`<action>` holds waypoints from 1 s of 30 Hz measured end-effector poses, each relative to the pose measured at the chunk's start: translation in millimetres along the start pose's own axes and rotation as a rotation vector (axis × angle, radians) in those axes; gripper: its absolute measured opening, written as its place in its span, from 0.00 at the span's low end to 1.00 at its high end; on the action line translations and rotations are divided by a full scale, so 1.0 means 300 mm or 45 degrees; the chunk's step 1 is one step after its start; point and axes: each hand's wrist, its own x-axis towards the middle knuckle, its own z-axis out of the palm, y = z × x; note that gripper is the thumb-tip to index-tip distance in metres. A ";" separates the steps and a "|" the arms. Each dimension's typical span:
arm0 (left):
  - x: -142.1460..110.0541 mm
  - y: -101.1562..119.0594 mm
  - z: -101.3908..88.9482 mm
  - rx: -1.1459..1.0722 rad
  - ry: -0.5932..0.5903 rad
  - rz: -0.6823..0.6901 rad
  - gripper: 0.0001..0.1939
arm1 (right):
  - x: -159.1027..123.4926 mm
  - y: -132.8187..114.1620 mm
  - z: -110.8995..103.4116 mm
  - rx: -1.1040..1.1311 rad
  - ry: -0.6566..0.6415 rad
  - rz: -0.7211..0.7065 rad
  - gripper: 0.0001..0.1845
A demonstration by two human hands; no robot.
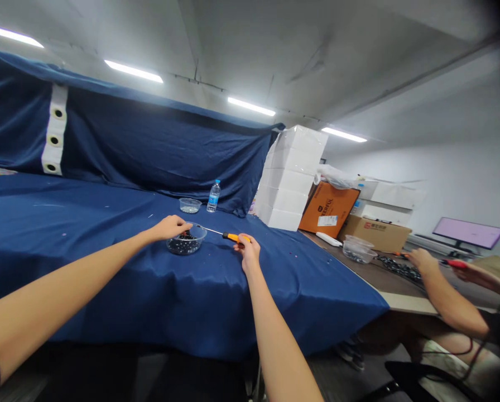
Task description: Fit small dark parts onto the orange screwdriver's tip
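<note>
My right hand (248, 251) is closed around the orange and black handle of a screwdriver (232, 237). Its thin metal shaft points left, across the rim of a clear plastic bowl (200, 241) holding many small black pieces (182, 244). At the left side of that bowl, my left hand (172, 227) has its fingers pinched together close to the screwdriver's tip. Whatever those fingers hold is too small to make out. Behind the bowl stands a second clear tub (190, 206) with small pale contents.
A water bottle (214, 196) stands upright on the blue cloth (120, 206). White boxes (289, 178) are stacked beyond it, beside an orange carton (329, 209). On the right, another person's hand (423, 261) works over black parts (400, 268) at a brown table (371, 273).
</note>
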 end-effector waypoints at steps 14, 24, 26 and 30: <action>0.037 0.014 -0.011 0.150 -0.263 0.121 0.12 | -0.022 -0.010 0.009 -0.014 0.042 -0.023 0.12; 0.082 0.027 0.006 0.268 -0.375 0.159 0.14 | -0.034 -0.013 0.012 0.005 0.090 -0.049 0.11; 0.085 0.028 0.004 0.313 -0.421 0.163 0.12 | -0.031 -0.012 0.012 -0.002 0.102 -0.042 0.12; 0.081 0.030 -0.002 0.354 -0.393 0.182 0.12 | -0.029 -0.009 0.014 -0.034 0.119 -0.031 0.12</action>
